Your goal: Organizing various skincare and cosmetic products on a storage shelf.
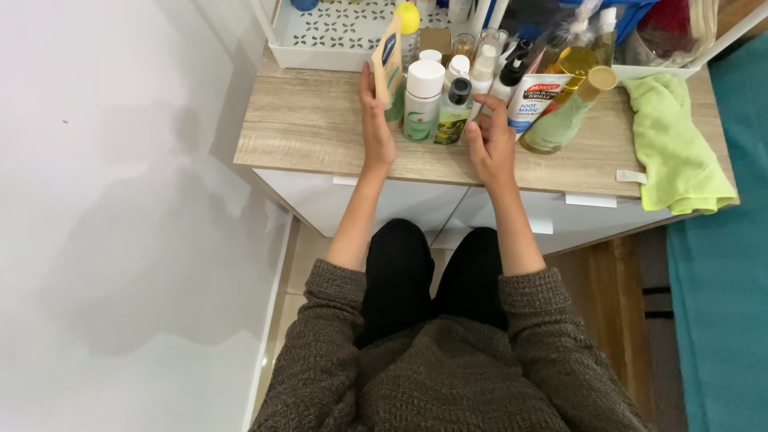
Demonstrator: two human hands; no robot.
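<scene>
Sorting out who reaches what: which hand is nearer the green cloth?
Right. The right hand is by the bottles, left of the green cloth with a gap between; the left hand is farther left, beyond the bottle cluster.

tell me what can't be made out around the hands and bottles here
All in the head view:
- Left hand: its fingertips are hidden behind the tan tube, so the grip is unclear.
- Right hand: shown from the back; whether it touches the dark-capped bottle is unclear.
- Back-row bottles: hidden by the front ones and cut off by the top edge.
- White tray: cut off by the top edge.
</scene>
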